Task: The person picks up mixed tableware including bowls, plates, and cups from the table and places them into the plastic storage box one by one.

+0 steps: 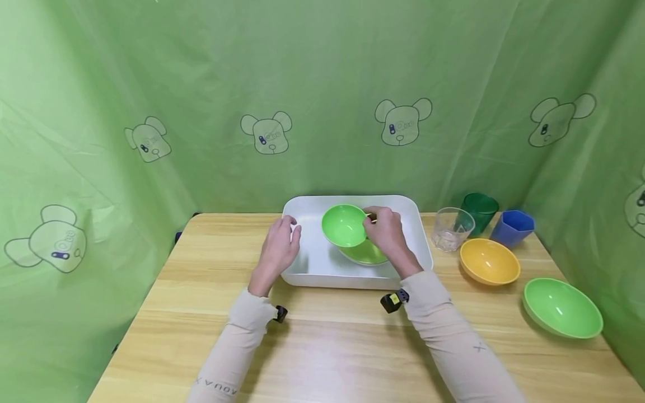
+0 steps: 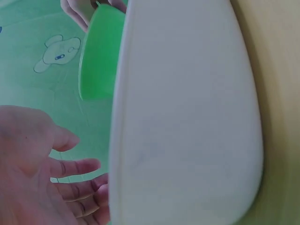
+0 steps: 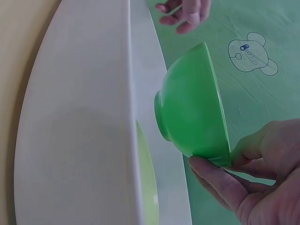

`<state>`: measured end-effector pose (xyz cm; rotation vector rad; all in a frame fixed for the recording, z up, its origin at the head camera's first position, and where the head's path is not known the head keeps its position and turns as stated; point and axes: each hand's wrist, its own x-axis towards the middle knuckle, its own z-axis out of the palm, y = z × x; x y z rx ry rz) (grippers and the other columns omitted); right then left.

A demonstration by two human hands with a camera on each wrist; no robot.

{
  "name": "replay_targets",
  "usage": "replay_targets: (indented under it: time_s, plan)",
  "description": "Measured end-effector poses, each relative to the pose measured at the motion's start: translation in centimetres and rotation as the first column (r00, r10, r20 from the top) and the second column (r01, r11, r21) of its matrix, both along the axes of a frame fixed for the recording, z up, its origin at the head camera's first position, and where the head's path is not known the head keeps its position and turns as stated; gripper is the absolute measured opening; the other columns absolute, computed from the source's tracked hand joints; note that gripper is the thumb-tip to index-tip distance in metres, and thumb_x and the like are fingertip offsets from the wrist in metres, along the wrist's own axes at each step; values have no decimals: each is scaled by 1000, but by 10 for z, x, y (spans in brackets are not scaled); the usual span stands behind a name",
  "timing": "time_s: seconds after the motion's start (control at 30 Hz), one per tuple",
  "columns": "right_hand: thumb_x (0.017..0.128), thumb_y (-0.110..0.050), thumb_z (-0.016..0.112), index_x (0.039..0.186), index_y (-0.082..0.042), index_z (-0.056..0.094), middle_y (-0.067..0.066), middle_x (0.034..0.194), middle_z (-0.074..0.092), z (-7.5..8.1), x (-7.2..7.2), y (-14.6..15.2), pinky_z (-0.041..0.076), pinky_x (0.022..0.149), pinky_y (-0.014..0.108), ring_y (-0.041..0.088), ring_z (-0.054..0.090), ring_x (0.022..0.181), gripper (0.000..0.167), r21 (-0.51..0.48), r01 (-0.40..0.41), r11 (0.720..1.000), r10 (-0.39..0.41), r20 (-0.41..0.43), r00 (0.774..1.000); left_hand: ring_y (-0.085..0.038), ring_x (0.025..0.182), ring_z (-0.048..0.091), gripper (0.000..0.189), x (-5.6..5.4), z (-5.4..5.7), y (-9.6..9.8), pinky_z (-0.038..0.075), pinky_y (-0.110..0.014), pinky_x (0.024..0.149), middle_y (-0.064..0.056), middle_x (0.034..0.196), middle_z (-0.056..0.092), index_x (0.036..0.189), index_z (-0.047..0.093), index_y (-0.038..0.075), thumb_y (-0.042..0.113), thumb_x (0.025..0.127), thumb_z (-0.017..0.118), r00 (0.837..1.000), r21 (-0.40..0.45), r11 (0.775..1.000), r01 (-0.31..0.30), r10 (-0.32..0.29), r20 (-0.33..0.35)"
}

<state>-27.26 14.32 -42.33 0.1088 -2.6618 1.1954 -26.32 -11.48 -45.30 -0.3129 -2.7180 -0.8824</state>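
Observation:
A small green bowl (image 1: 345,225) hangs upright above the white tub (image 1: 312,263). My right hand (image 1: 387,230) pinches its rim from the right, thumb on one side and fingers on the other, as the right wrist view shows on the bowl (image 3: 190,105). Below it, inside the tub, lies a wider green dish (image 1: 367,254), partly hidden by the bowl and the hand. At the tub's left edge hovers my left hand (image 1: 280,246), its fingers relaxed and holding nothing. In the left wrist view that hand (image 2: 42,173) has its palm turned up beside the tub wall.
Right of the tub stand a clear glass (image 1: 452,229), a dark green cup (image 1: 480,212) and a blue cup (image 1: 512,228). Nearer lie an orange bowl (image 1: 489,262) and a large green bowl (image 1: 561,309). A green curtain (image 1: 327,67) hangs behind the wooden table (image 1: 322,352).

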Motion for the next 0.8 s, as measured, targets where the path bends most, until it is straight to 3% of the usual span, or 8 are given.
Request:
replay_targets:
  time_s: [0.33, 0.63, 0.8]
  plan:
    - [92, 0, 57, 123, 3, 71, 22, 104, 74, -2, -2, -8, 60, 74, 39, 32, 72, 89, 34, -31, 7, 999, -6, 27, 1000, -31, 89, 64, 33, -3, 9, 17, 55, -43, 82, -18, 101, 66, 126, 60, -8, 16, 105, 54, 993, 145, 983, 116, -111, -43]
    - [92, 2, 56, 122, 4, 72, 24, 104, 74, -7, -2, -10, 61, 64, 30, 32, 73, 87, 34, -74, 4, 997, -2, 21, 1000, -32, 96, 70, 36, -5, 11, 29, 59, -40, 84, -20, 110, 70, 131, 60, -6, 16, 102, 58, 988, 276, 952, 128, -145, 43]
    - [92, 1, 56, 122, 4, 71, 25, 105, 73, -7, -2, -11, 60, 63, 28, 33, 73, 87, 34, -95, 8, 995, -6, 26, 1000, -35, 98, 71, 37, -6, 11, 32, 61, -34, 79, -23, 113, 70, 132, 60, -6, 12, 100, 62, 980, 375, 918, 130, -176, 90]
